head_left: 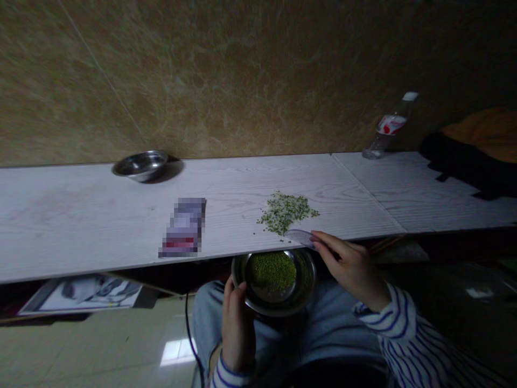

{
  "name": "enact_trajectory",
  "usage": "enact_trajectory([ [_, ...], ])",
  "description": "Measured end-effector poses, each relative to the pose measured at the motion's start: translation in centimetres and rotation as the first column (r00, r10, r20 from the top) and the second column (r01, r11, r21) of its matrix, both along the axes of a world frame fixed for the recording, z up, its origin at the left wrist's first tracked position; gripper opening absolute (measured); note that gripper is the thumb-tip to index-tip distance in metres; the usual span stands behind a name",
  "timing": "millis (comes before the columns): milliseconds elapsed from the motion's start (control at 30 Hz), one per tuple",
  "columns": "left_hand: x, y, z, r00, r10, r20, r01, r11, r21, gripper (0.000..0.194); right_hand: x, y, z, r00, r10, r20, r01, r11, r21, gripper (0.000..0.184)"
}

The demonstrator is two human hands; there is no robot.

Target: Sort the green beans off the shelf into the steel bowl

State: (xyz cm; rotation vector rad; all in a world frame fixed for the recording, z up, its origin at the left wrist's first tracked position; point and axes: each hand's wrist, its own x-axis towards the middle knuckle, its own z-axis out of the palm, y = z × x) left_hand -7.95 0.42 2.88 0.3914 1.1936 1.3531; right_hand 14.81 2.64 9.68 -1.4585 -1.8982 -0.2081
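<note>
My left hand (238, 318) grips the left rim of a steel bowl (278, 311), its thumb over the edge. Small green beans (274, 269), which look like mung beans, lie in the bowl. It is held over my lap, just under the table's front edge. In my right hand (349, 264), fingers and thumb pinch a flat, translucent pale-purple piece (299, 235) with a rounded end. That piece rests low at the near side of a spread pile of green beans (286, 210) with whitish bits among them. A few beans lie loose close to the edge.
On the white wood-grain table (81, 215) stands another steel bowl (141, 166) by the wall. A pixelated flat rectangular object (183, 226) lies left of the pile. At the back right are a clear bottle (385, 129) and dark and orange cloth (476, 145). A cable (189, 334) hangs below.
</note>
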Motion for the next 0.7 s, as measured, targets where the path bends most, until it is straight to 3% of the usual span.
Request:
enact_trajectory([
  [267,0.14,0.18,0.02,1.000,0.017,0.010,-0.018,1.000,0.017,0.036,0.12,-0.08,-0.01,1.000,0.019,0.000,-0.019,1.000,0.009,0.023],
  [467,0.45,0.05,0.42,0.998,-0.008,0.067,0.009,1.000,-0.013,0.046,-0.33,0.11,0.09,0.999,0.034,-0.003,-0.033,0.999,0.016,0.021],
  [700,0.35,-0.02,0.23,1.000,0.007,0.005,-0.007,1.000,0.014,0.035,-0.79,0.37,0.01,0.998,0.058,-0.018,-0.058,0.998,0.009,0.022],
])
